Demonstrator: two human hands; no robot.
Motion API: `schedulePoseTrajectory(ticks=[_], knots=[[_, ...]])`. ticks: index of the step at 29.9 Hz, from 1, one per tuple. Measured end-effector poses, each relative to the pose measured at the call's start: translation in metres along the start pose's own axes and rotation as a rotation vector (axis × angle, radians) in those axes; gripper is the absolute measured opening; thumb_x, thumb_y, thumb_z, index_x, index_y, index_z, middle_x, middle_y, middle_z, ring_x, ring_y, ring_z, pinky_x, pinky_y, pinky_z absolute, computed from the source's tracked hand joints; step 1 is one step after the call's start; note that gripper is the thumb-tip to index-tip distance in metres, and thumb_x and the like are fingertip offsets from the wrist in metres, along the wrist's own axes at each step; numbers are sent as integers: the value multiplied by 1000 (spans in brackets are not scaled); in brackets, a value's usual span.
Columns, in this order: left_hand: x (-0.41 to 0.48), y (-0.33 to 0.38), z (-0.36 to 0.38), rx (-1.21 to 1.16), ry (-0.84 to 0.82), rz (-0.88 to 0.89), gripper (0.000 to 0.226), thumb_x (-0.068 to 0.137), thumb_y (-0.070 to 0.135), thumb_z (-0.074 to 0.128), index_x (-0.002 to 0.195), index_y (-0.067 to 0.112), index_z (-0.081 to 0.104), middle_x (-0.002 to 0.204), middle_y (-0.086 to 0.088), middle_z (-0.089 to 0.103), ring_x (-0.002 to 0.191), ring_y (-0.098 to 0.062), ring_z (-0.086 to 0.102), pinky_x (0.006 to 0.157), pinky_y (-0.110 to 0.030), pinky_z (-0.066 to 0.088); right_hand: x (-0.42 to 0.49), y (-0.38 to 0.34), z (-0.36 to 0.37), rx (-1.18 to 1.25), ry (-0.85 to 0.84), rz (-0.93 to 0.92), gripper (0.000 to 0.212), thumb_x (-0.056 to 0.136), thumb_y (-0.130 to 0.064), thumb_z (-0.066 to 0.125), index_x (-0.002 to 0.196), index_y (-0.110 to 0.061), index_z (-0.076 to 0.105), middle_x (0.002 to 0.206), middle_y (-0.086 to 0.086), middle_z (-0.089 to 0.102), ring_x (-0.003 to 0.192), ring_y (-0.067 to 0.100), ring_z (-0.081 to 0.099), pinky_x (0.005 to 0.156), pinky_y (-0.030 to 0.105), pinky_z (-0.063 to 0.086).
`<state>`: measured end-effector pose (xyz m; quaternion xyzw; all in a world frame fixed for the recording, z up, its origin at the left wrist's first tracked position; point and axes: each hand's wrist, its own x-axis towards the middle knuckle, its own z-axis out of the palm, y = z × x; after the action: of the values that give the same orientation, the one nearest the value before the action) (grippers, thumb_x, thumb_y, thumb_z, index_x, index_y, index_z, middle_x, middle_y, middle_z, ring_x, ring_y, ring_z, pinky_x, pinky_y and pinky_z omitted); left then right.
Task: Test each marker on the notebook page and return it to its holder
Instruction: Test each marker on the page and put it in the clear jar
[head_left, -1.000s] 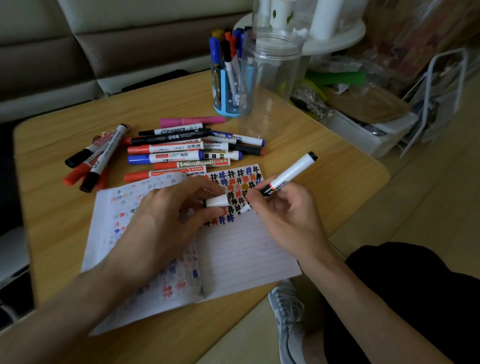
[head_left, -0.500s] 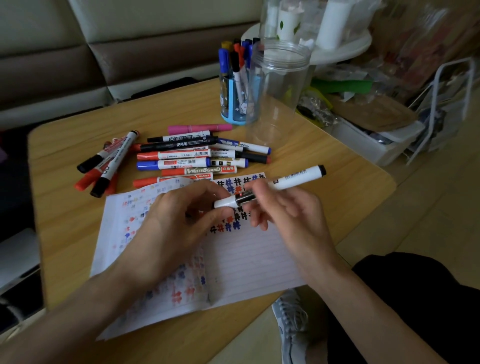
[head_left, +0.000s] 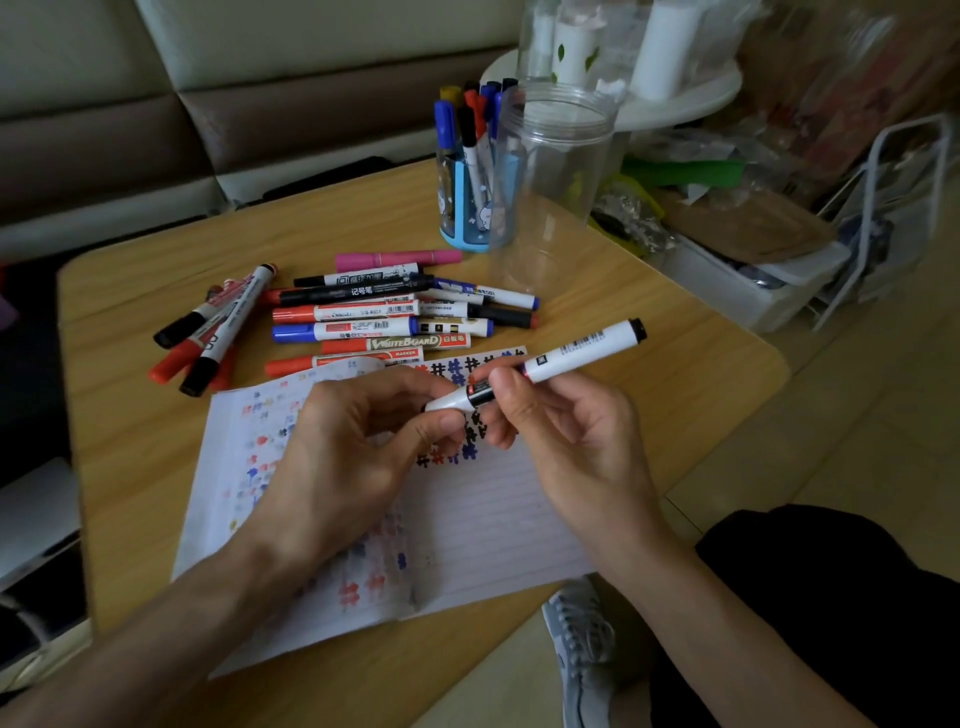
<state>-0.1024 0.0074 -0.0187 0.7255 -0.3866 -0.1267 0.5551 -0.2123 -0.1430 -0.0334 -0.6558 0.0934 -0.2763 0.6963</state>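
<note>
**One marker held in two hands above the page**

Left on the tabletop (head_left: 135, 441), four loose markers (head_left: 208, 332) lay crossed in a heap. At centre lay a pile of about ten more (head_left: 358, 327). Below it was one notebook page (head_left: 493, 519), dotted with colour marks. The left hand (head_left: 358, 447) had its grip pinched on the near end of the white marker (head_left: 566, 358). The right hand (head_left: 566, 431) had its grip curled round the barrel, above the page. Further right stood one blue holder (head_left: 462, 213) with several markers upright, and one clear jar (head_left: 550, 192) just beside it.
</note>
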Motion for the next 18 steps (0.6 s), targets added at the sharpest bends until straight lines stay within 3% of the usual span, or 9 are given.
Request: schedulePoseTrajectory(ticks=[4,7,12,18], knots=[[10,0,6,-8,-101,-62,17,86,23,69,101,14,70,89,1,78,82,-11,76,79,-24,60,9,-2,-7,-60,-7,11,22,100,-19,62,105,0,72,75,2,69,68,12,63,65,23,53],[20,5,19,5,-166,-52,19,87,26,68,102,15,68,93,6,78,88,-7,75,82,-24,59,16,-16,-21,-182,32,-50,17,100,-19,66,109,-5,72,80,-8,71,72,10,65,68,29,55],[38,32,58,56,-274,7,56,71,52,72,119,25,64,102,10,76,97,-1,71,82,-19,58,13,-54,-72,-339,224,-177,10,100,-21,70,107,-15,72,88,-13,72,80,10,70,72,29,59],[59,66,135,-19,-298,33,52,70,38,77,119,21,66,102,4,74,96,-3,70,80,-19,57,-22,-77,-168,-522,458,-88,3,97,-19,71,99,-21,72,80,-11,73,74,2,66,61,11,44]])
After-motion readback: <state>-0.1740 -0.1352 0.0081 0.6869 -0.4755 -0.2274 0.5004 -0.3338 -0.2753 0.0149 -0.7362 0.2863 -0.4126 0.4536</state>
